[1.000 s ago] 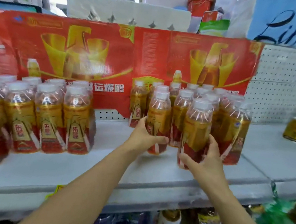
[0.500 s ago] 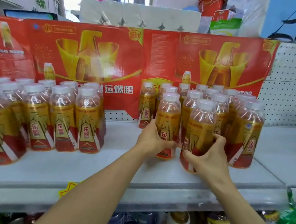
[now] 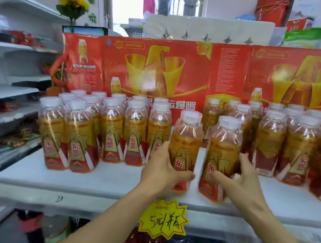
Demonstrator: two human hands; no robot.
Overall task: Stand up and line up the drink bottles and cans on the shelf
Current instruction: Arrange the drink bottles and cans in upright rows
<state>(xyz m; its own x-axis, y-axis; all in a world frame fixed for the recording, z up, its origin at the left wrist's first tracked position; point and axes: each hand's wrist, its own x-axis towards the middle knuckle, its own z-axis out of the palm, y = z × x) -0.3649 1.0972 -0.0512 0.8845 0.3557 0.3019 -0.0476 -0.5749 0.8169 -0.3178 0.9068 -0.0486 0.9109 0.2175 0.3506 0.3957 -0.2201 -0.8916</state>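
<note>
Both hands (image 3: 164,168) (image 3: 239,180) have carried two bottles (image 3: 185,146) (image 3: 221,157) leftward, still gripped.

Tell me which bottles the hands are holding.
The two front-centre ones: left hand grips one bottle, right hand its neighbour. All others stand untouched.

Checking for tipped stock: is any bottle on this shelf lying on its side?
No, every bottle in view stands upright, including the two that the hands grip.

Upright drink bottles on the white shelf (image 3: 87,185)

Two front bottles — left one (image 3: 185,146), right one (image 3: 222,157) — stand side by side, white-capped, gold-and-red labelled, between a left cluster (image 3: 99,133) and a right cluster (image 3: 297,150), all upright.
</note>
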